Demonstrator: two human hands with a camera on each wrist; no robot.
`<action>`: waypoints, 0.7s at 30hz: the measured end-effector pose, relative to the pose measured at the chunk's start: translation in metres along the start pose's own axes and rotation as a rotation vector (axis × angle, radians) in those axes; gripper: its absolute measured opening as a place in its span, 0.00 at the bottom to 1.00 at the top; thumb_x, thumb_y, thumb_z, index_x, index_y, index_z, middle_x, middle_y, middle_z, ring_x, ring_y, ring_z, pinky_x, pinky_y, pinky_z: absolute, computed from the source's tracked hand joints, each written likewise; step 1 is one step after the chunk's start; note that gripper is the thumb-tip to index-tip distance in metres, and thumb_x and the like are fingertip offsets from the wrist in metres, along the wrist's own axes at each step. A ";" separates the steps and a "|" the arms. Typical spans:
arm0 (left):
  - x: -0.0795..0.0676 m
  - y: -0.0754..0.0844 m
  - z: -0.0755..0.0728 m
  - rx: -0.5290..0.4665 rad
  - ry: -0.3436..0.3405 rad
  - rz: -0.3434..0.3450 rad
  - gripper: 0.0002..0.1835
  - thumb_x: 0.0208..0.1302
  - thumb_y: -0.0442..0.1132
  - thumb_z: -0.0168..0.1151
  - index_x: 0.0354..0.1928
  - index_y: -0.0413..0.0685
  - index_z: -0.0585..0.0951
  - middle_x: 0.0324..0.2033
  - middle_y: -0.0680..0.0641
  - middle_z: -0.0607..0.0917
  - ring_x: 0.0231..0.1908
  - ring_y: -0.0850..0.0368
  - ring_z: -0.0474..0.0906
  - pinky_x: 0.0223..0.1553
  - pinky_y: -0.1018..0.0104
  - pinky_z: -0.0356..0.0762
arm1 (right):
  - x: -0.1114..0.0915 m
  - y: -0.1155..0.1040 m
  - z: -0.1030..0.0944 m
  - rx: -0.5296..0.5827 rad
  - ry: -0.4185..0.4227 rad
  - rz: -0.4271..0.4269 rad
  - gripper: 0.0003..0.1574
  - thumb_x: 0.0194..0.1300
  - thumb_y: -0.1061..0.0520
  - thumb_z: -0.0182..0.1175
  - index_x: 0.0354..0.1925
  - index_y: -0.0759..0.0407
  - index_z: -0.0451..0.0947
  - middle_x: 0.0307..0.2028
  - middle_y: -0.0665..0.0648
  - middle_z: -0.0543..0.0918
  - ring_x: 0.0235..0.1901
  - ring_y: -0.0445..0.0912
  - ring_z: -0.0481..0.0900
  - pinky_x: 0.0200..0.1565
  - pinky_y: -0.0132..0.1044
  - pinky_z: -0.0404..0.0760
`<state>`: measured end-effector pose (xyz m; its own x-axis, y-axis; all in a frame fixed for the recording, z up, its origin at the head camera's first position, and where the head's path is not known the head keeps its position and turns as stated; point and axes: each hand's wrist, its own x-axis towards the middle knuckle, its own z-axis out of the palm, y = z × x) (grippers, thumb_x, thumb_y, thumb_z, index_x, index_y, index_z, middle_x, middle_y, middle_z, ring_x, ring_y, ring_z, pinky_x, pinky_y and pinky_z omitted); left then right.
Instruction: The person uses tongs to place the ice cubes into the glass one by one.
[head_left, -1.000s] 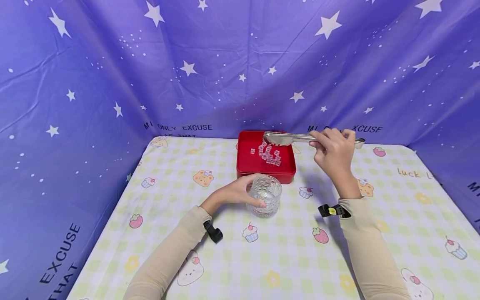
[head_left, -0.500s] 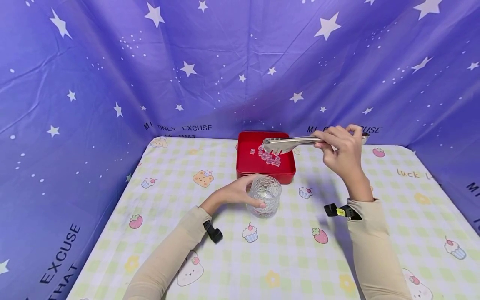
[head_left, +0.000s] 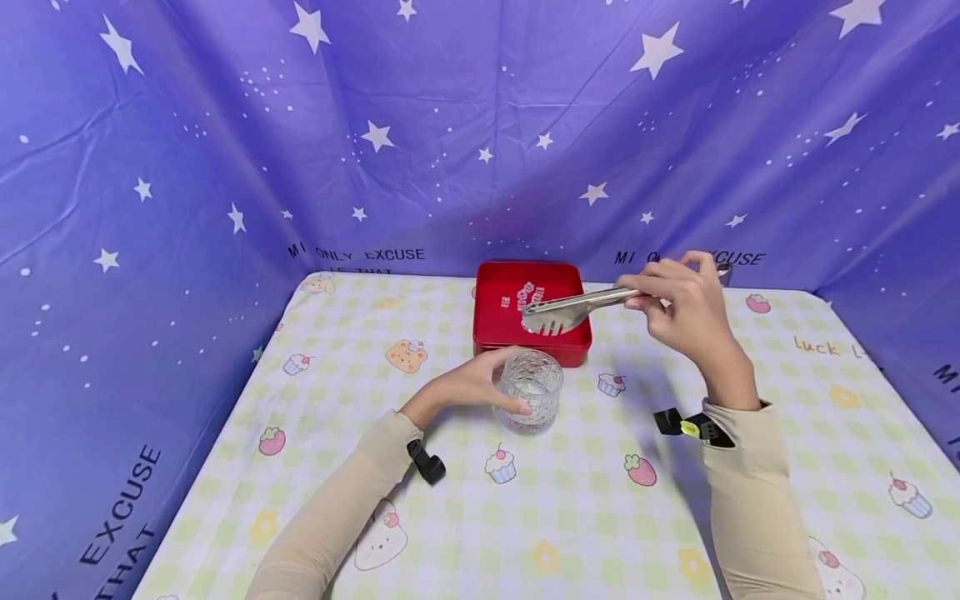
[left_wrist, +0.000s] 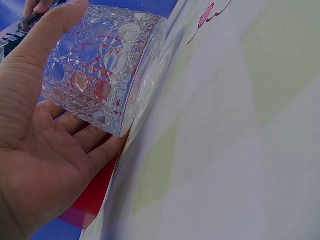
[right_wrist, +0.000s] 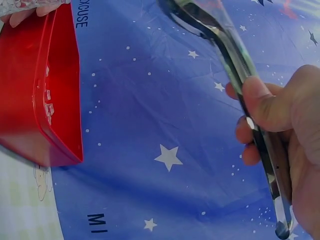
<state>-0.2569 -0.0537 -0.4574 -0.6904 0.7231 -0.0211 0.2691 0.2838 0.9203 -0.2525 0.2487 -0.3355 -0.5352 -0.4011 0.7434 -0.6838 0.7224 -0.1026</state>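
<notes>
My left hand (head_left: 480, 380) grips a clear textured drinking glass (head_left: 532, 392) from its left side, thumb across the near face. The glass stands upright on the table, right in front of a red square tin (head_left: 489, 332). Small clear cubes (head_left: 529, 295) lie inside the tin. Above the tin, my right hand (head_left: 681, 308) pinches a pair of metal serving tongs (head_left: 592, 298) by the handle. The toothed head of the tongs points left and hides part of the cubes. In the right wrist view, thumb and fingers press the two arms of the tongs (right_wrist: 255, 120) close together.
A checked tablecloth (head_left: 450, 517) printed with cupcakes and strawberries covers the table. Behind and to the sides hangs a purple curtain (head_left: 450, 108) with white stars, close behind the tin. Black wrist straps (head_left: 426, 463) sit on both sleeves.
The head of the tongs has moved lower in the head view, toward the tin's near side and the glass. My right forearm has shifted right. The left hand and glass have stayed put.
</notes>
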 end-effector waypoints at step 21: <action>-0.002 0.007 -0.002 0.020 0.043 -0.004 0.48 0.50 0.40 0.82 0.73 0.47 0.68 0.65 0.49 0.78 0.67 0.55 0.73 0.73 0.56 0.70 | 0.001 -0.007 -0.001 -0.056 -0.246 0.009 0.12 0.53 0.69 0.71 0.35 0.55 0.90 0.20 0.49 0.78 0.27 0.48 0.76 0.49 0.54 0.67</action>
<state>-0.2544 -0.0542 -0.4499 -0.7194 0.6946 -0.0077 0.2793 0.2994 0.9123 -0.2471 0.2437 -0.3336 -0.6503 -0.5146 0.5588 -0.6538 0.7538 -0.0667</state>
